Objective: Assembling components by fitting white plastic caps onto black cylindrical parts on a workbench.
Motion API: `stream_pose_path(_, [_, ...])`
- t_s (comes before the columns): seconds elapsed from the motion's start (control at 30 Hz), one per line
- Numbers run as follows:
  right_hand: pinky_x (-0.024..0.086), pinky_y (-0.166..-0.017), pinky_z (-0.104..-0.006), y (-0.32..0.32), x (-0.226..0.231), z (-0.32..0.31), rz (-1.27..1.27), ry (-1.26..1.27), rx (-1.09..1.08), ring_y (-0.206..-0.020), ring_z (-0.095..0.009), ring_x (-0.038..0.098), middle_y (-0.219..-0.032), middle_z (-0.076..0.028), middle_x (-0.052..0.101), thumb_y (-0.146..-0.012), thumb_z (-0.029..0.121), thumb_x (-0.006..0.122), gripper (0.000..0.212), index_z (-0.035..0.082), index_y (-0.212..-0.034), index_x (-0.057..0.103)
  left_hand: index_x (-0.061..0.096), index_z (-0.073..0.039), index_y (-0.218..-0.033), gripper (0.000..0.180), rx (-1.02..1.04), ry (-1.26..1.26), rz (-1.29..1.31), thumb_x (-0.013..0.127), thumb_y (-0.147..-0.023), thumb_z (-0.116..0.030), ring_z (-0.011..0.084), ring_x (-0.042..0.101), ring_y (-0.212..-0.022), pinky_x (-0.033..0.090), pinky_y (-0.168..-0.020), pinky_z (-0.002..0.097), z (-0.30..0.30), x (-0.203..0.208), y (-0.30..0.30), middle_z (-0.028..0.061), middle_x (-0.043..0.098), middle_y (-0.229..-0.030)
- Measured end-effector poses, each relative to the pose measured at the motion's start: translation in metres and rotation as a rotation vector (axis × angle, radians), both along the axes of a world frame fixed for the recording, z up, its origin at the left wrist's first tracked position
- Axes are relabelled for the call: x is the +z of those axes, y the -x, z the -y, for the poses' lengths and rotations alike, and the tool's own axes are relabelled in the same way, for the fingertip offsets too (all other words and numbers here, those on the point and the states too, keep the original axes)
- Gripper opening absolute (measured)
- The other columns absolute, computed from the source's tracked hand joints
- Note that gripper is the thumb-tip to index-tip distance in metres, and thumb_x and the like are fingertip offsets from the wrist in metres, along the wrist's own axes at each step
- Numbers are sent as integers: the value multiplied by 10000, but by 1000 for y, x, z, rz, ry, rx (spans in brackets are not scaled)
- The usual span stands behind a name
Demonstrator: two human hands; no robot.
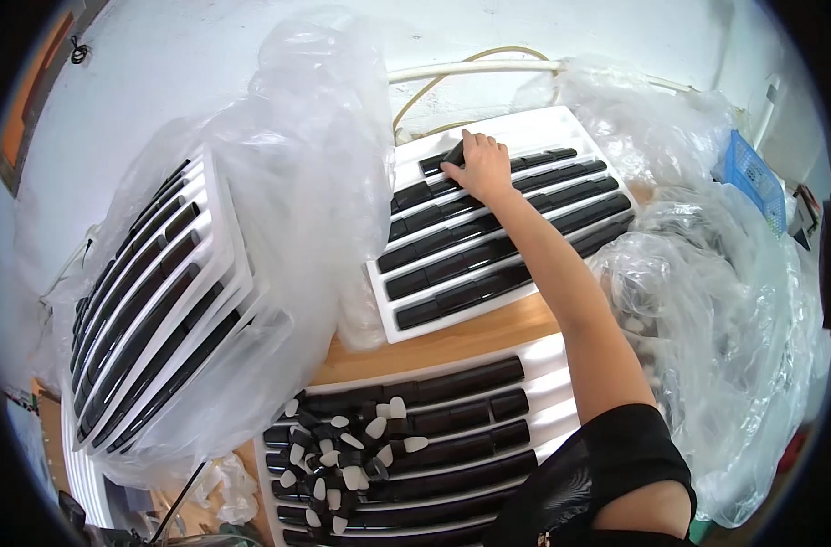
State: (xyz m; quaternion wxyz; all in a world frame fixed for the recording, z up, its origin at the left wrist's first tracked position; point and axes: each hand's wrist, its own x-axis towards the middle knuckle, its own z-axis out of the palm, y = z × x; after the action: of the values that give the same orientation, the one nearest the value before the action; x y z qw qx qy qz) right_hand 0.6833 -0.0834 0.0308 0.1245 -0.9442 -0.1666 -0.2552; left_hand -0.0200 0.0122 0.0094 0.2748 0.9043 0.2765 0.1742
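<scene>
Under the fingers of the right hand (485,170), a small black piece (454,157) lies in the top row of the far white tray (534,128) on the wooden table (452,342); fingers pinch it. Glossy, dark, oblong, it matches its neighbours.

The trays (561,123) look like smooth white plastic. The black pieces (488,246) in them are shiny plastic. The bags (306,137) are thin, clear, crinkly plastic. The worktop (452,342) looks like plain matt wood. The basket (753,178) is blue plastic.
</scene>
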Motion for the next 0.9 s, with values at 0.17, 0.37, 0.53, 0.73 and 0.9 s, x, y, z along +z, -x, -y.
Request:
stream_pose_path(0.17, [452, -931, -442, -37, -3, 63, 427, -588, -83, -1082, -415, 556, -1152, -251, 570, -786, 310, 748, 695, -61, -1287, 439, 630, -4, -842, 86, -51, -92, 208, 607, -865, -83, 252, 602, -607, 490, -527, 348, 2, 14, -31, 149, 621, -739])
stream_pose_path(0.37, [439, -974, -447, -65, -24, 182, 197, -475, -396, -1149, -445, 507, -1318, -297, 452, -809, 359, 727, 708, -57, -1305, 438, 648, -20, -919, 82, 87, -694, 471, 627, -858, -71, 281, 596, -620, 482, -519, 353, 16, 4, -64, 160, 609, -769])
stream_pose_path(0.53, [361, -1044, -535, -79, -51, 207, -102, -120, -488, -1334, -436, 355, -1463, -232, 354, -936, 506, 500, 665, 23, -1383, 403, 644, -26, -938, 95, -47, -508, 337, 631, -845, -40, 288, 592, -631, 480, -520, 360, 7, -9, -26, 151, 600, -779])
stream_pose_path(0.73, [150, -1121, -624, -76, -46, 201, -237, -19, -426, -1433, -409, 197, -1562, -167, 228, -959, 652, 216, 743, 145, -1497, 287, 640, -31, -958, 127, -188, -311, 204, 635, -832, -9, 296, 588, -642, 478, -522, 367, -7, -12, 3, 141, 590, -788])
stream_pose_path(0.9, [156, -1106, -644, -47, -24, 177, -368, -17, -413, -1429, -402, 216, -1561, -163, 231, -962, 641, 246, 721, 149, -1485, 313, 621, -5, -917, 106, -1621, -1646, 164, 603, -814, 15, 283, 587, -629, 480, -538, 352, -88, 10, -18, 133, 581, -747])
